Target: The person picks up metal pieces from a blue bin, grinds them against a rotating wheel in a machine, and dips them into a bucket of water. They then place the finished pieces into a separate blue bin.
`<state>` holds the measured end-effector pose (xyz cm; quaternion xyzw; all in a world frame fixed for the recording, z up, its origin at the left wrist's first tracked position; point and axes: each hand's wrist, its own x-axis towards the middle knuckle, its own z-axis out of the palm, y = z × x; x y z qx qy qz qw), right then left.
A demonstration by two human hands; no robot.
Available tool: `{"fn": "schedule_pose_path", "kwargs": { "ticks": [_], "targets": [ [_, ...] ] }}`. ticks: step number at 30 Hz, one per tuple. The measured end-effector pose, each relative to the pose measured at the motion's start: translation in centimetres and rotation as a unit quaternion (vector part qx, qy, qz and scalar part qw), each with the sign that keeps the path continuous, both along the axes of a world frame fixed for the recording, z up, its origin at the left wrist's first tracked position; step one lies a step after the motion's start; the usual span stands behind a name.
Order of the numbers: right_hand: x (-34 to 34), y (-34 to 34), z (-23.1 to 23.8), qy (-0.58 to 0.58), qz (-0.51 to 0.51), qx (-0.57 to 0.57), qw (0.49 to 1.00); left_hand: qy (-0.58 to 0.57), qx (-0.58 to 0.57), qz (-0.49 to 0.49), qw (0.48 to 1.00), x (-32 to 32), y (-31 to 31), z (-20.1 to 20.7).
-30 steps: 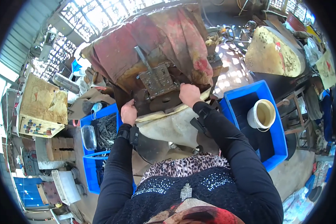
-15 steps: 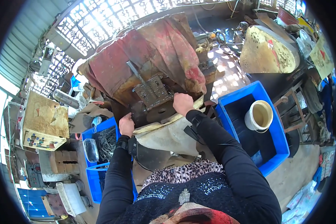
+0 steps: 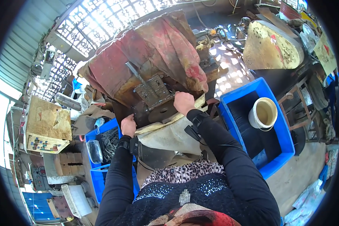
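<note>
Both of my hands are at the front of a grimy machine draped with a stained red cloth. At the machine's middle sits a dark, oily metal block dotted with bright flecks, and a metal rod slants up from it. My left hand is closed at the left end of the dark bed, its thumb and forefinger together. To the right of the block, my right hand is curled into a fist near its edge. Whatever either hand grips is hidden. A pale cloth-like sheet hangs along the front, below my hands.
On the right stands a blue crate with a cream bucket inside. A second blue bin at left contains several dark metal pieces and a clear plastic container. Farther left is a stained control box with knobs.
My hands keep almost the same places and closed shapes. The whole view has shifted slightly; little else visibly differs.
</note>
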<state>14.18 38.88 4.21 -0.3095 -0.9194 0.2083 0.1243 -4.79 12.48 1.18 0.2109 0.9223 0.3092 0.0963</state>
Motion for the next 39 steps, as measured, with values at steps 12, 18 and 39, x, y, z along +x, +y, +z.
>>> {"fn": "schedule_pose_path", "kwargs": {
  "ticks": [12, 18, 39],
  "targets": [
    [0.5, 0.1, -0.3, 0.019, -0.01, 0.011, 1.0, -0.008, 0.006, -0.026, 1.0, 0.3, 0.0, 0.4],
    [0.6, 0.4, -0.3, 0.028, 0.0, 0.018, 0.999, -0.012, 0.019, -0.005, 1.0, 0.6, 0.3, 0.3],
    [0.8, 0.2, 0.1, 0.011, -0.016, 0.028, 0.999, 0.059, 0.034, -0.038, 0.997, 0.7, 0.5, 0.1]
  ]
}}
